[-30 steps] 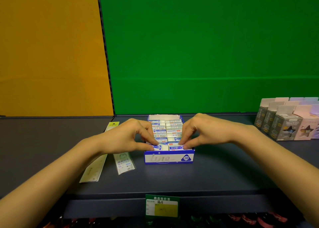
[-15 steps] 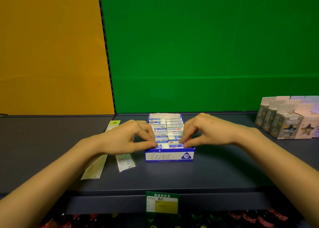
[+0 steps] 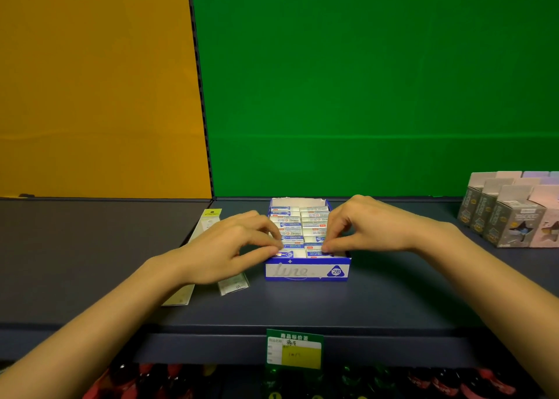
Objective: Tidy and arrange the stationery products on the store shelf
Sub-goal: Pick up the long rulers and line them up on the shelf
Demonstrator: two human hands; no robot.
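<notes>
A blue and white display box [image 3: 307, 272] marked 2B stands in the middle of the dark shelf [image 3: 378, 302]. Two rows of small white and blue erasers [image 3: 299, 220] fill it. My left hand [image 3: 233, 247] pinches the front eraser of the left row between thumb and fingers. On the other side, my right hand [image 3: 369, 226] pinches the front eraser of the right row. Both hands rest over the box's front corners and hide its side walls there.
Two flat packaged rulers [image 3: 205, 226] lie left of the box, partly under my left forearm. Grey and pink product boxes [image 3: 511, 214] stand at the right edge. A green and yellow price tag [image 3: 295, 350] hangs on the shelf's front lip. A lower shelf holds dark items.
Both hands have stayed pinched on the front erasers with only slight finger shifts. The view has tilted a little, so the box sits slightly higher in the frame.
</notes>
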